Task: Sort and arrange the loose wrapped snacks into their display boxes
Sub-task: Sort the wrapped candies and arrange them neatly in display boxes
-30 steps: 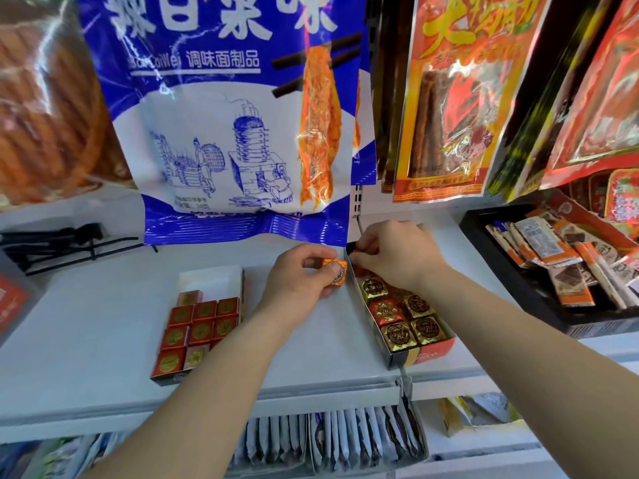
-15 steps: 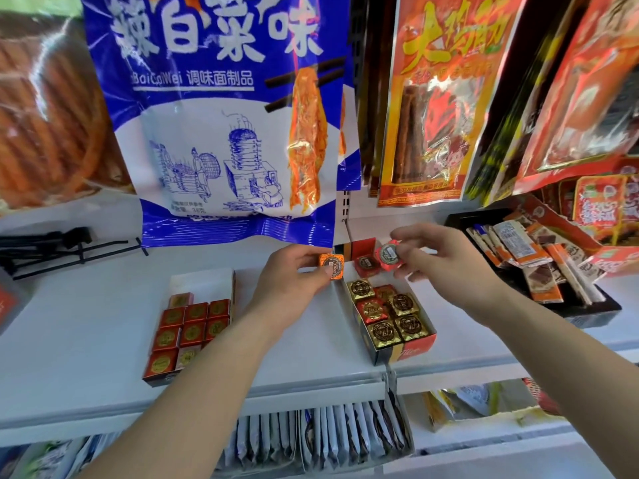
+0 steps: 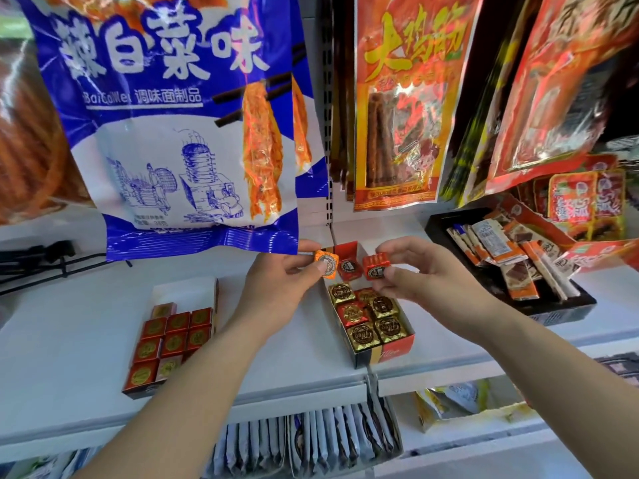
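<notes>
A white shop shelf [image 3: 69, 340] runs across the view. On its left sits a display box of red squares [image 3: 169, 340], and on its right a red display box [image 3: 394, 350] of gold and red foil cubes. Over that box's far end the left hand [image 3: 276, 295] pinches an orange foil cube [image 3: 326, 263], and the right hand [image 3: 432, 281] pinches a red foil cube [image 3: 376, 267]. Both cubes look light, with slick foil that dents easily, so opposite flat faces seem the best hold. A blue snack bag [image 3: 193, 126] hangs behind.
</notes>
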`<state>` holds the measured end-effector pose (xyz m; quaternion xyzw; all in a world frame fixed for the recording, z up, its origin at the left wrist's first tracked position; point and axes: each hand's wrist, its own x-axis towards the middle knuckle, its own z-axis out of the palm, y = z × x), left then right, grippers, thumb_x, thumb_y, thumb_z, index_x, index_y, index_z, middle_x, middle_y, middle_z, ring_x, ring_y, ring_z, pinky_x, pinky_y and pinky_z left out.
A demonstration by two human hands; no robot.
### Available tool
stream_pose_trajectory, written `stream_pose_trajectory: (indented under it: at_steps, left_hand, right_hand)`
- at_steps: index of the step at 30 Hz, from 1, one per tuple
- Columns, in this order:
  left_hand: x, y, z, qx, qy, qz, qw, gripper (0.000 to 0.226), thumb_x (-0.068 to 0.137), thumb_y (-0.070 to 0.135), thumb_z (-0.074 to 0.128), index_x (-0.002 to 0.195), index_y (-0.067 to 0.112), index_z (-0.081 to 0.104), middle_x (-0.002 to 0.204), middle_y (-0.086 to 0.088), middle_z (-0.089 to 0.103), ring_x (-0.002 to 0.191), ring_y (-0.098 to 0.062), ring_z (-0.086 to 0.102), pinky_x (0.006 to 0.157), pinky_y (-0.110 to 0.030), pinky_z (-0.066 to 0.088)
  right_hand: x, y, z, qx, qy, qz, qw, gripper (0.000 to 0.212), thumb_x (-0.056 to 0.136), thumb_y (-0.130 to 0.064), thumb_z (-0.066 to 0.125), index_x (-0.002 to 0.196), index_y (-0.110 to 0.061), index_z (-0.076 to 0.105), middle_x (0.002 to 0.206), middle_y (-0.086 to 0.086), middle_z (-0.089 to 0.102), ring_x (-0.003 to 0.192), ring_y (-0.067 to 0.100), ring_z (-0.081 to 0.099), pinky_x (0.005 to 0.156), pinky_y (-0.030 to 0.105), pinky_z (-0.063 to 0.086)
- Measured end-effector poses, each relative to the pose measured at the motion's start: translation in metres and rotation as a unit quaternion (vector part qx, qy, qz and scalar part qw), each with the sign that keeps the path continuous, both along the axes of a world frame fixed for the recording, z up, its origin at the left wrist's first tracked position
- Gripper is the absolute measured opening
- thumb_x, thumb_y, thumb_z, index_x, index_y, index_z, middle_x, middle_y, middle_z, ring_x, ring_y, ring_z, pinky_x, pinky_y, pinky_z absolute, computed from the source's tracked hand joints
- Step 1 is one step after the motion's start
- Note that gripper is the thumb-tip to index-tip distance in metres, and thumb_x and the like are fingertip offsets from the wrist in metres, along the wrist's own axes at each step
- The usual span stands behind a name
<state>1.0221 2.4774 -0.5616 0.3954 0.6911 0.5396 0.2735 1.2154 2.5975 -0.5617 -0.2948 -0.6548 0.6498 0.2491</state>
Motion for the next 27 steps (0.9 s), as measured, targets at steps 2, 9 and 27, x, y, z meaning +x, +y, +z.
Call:
stream_pose_trajectory:
  at_steps: [2, 9, 27]
  left_hand:
    - [0.0, 0.007, 0.0, -0.012, 0.044, 0.014, 0.999, 0.025, 0.089, 0.023, 0.072, 0.113, 0.024, 0.067, 0.099, 0.01, 0.072, 0.089, 0.003, 0.066, 0.063, 0.0, 0.042]
    - [0.022, 0.025, 0.014, -0.012, 0.008, -0.04, 0.999, 0.023, 0.091, 0.019, 0.069, 0.112, 0.026, 0.065, 0.094, 0.009, 0.074, 0.074, -0.007, 0.073, 0.058, -0.015, 0.054]
    - [0.023, 0.015, 0.015, 0.026, -0.082, -0.018, 0.996, 0.026, 0.09, 0.007, 0.068, 0.11, 0.023, 0.071, 0.113, 0.002, 0.069, 0.091, -0.017, 0.074, 0.084, -0.034, 0.06]
  right_hand:
    - [-0.001, 0.004, -0.001, 0.01, 0.01, -0.012, 1.0, 0.01, 0.092, -0.006, 0.065, 0.102, -0.004, 0.065, 0.11, 0.016, 0.068, 0.094, 0.035, 0.072, 0.088, 0.042, 0.059]
    - [-0.005, 0.008, 0.001, 0.033, 0.038, -0.055, 0.997, 0.036, 0.08, 0.001, 0.076, 0.109, -0.016, 0.065, 0.104, 0.006, 0.072, 0.093, 0.022, 0.073, 0.083, 0.034, 0.059]
    - [-0.004, 0.008, 0.002, 0.031, 0.074, -0.096, 0.992, 0.027, 0.082, -0.008, 0.076, 0.108, -0.012, 0.072, 0.1, 0.01, 0.073, 0.09, 0.022, 0.072, 0.074, 0.03, 0.061]
